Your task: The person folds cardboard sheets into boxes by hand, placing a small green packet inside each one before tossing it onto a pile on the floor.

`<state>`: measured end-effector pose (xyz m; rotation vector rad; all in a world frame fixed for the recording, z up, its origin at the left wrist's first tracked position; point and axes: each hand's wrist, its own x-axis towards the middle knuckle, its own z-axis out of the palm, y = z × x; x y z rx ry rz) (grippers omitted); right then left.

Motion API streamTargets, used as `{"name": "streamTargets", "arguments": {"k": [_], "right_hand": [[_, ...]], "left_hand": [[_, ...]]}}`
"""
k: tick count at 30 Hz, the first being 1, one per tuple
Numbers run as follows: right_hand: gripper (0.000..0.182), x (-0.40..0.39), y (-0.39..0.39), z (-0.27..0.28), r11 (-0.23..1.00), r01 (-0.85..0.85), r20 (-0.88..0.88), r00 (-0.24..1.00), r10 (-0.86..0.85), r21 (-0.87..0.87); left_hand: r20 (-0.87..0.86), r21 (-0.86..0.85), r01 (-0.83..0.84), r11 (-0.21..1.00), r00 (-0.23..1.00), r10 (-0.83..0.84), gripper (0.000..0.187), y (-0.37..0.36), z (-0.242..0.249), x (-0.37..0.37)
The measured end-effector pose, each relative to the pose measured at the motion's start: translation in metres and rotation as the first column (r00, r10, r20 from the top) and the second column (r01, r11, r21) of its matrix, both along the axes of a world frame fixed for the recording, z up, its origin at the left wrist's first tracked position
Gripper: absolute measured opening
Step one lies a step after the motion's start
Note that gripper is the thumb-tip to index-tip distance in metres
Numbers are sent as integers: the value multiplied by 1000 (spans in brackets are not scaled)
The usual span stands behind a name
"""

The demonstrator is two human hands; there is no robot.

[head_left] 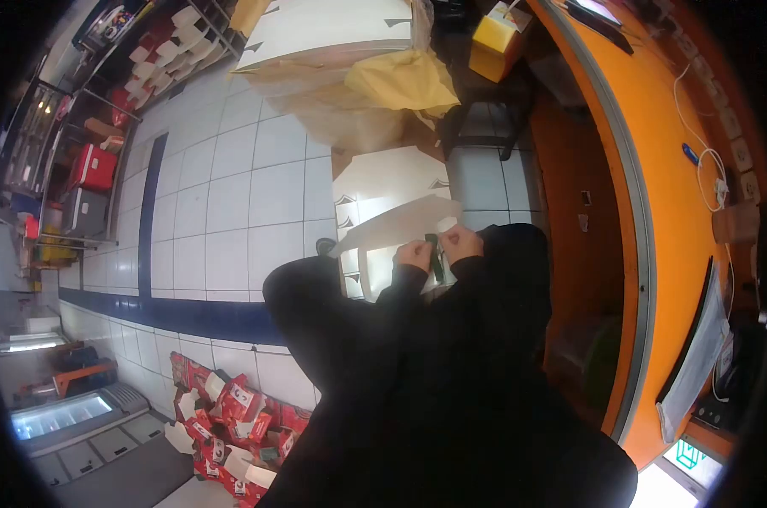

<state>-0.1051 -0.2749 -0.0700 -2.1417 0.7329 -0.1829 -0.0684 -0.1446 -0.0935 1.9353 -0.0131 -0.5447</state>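
Note:
A white cardboard box (389,173), partly folded with dark printed marks, lies in front of my knees. One of its panels (404,222) stands raised at a slant across it. My left hand (415,255) is closed at the box's near right part, fingers pinched on the cardboard. Close beside it, my right hand (462,244) is also closed, gripping a small white flap at the raised panel's right end. A dark gap shows between both hands. My sleeves hide the nearest part of the box.
Ahead, a stack of white cardboard sheets (328,32) stands by crumpled brown paper (404,80). A yellow box (495,35) is at upper right. An orange counter (646,195) runs along my right. Red folded cartons (239,415) pile up at lower left; a metal shelf (78,127) stands far left.

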Motion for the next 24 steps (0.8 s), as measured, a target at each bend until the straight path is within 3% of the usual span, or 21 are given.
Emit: {"name": "streamTargets", "arguments": {"k": [4,6,7,9,11,13,15,17,20,22,23,24], "right_hand": [[25,2,-1,6,999,-12,-5,1000,12,-43],[21,11,-14,16,996,72,20,997,-73,52],[21,14,-15,16,996,68,16,998,-69,56],[20,18,-19,17,1000,-19,-43,999,19,3],[20,15,-11,6,995,-62,-23,998,61,-74],[24,10,0,5,990,-46,-85,996,35,-134],[19,2,8,10,997,-32,-96,995,25,-71],[16,-5,13,10,989,-61,-118,992,45,-137],[18,-13,9,23,995,-79,-86,994,73,-63],[22,-22,6,39,990,-105,-78,992,98,-95],[26,-28,6,48,984,-130,-68,990,123,-120],[36,-37,2,55,961,-264,-78,963,258,-86]], "left_hand": [[36,55,24,998,999,-26,31,-3,-6,6],[169,71,83,994,981,-94,31,-4,-10,-1],[166,75,79,994,982,-90,31,-4,-7,-2],[-60,-1,15,1000,998,-15,29,-8,0,-2],[-67,-4,24,1000,997,-24,28,-10,-1,0],[81,48,31,998,996,-35,29,-9,-10,3],[22,17,-7,1000,1000,7,29,-8,-8,4],[-42,-7,-30,1000,999,30,29,-4,-2,0],[28,-65,24,998,999,-23,29,1,11,-3],[243,-24,2,1000,970,4,26,22,23,-9],[520,67,3,998,854,-38,20,41,42,-14],[478,155,29,987,872,-101,18,62,78,-20]]}}
